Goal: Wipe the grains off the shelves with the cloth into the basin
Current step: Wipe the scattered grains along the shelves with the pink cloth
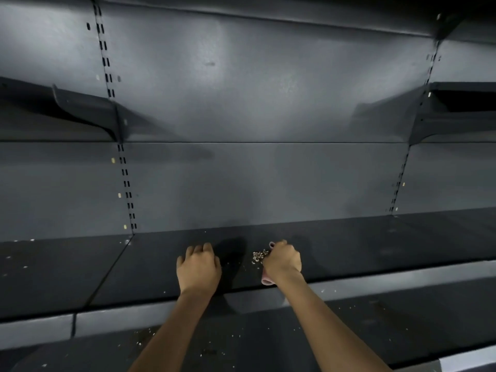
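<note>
up close at a dark metal shelf (349,245), a person works with both bare hands on its flat top, the pile of grains (259,256) serving as the marker for everything else. just right of the pile, touching it, the right hand (283,260) is curled around a pink cloth (267,281), which shows only as a small edge above the knuckles and a fold below the wrist near the shelf's front lip. just left of the pile, across a shadowed gap, the left hand (198,267) rests knuckles-up on the shelf with its fingers bent under; nothing shows in it, and what lies beneath the palm cannot be told. stray specks lie left of the pile on the neighbouring shelf panel (53,264), and more are scattered below the pile on the lower shelf (214,342). no basin is in view. the grains look light, loose and dry, likely to roll and scatter if pushed fast, so a slow, low sweep would probably suit them. the cloth appears soft and limp, best held bunched in the fist as it is now, with a broad edge pressed flat to the metal so that grains do not slip under it.
</note>
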Tool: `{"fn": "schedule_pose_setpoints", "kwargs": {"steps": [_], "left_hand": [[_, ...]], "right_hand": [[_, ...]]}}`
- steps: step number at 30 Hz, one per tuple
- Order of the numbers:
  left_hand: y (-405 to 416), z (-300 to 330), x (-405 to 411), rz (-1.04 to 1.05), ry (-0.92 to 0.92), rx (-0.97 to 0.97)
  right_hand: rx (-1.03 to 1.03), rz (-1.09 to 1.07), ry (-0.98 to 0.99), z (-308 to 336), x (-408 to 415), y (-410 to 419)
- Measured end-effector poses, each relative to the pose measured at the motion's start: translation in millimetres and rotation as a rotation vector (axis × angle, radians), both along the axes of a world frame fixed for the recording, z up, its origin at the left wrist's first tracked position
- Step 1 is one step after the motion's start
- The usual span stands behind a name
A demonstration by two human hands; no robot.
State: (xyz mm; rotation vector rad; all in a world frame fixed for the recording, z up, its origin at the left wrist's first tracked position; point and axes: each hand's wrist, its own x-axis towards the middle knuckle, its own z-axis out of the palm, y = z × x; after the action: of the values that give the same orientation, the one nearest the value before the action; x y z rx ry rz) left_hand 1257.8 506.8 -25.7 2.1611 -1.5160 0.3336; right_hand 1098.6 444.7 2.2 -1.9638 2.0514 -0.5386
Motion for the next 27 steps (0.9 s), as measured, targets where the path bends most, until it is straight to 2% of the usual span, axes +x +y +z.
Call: {"fn": "schedule_pose_setpoints", "kwargs": {"steps": [10, 14, 18, 24, 27], "left_hand": [[-6.6, -5.3, 2.6, -0.014, 0.059, -0.011], [-2.1, -1.3, 1.2, 0.012, 0.079, -0.014], [-1.3, 3.2, 5.6, -0.009, 0.009, -0.019], [-0.3, 2.9, 34.7, 0.025, -0.047, 0.017], [-0.5, 1.5, 40.7, 0.04, -0.04, 0.014]], "right_hand": [[0.004, 0.056, -0.17, -5.3, 67.2, 2.9], [-0.059, 0.046, -0.279, 5.3, 52.9, 6.8], [-0.14, 0.025, -0.385, 17.4, 17.3, -3.3], [-0.164, -0.065, -0.344, 9.2, -42.2, -40.5], [-0.168, -0.108, -0.201, -7.6, -52.9, -55.3]]}}
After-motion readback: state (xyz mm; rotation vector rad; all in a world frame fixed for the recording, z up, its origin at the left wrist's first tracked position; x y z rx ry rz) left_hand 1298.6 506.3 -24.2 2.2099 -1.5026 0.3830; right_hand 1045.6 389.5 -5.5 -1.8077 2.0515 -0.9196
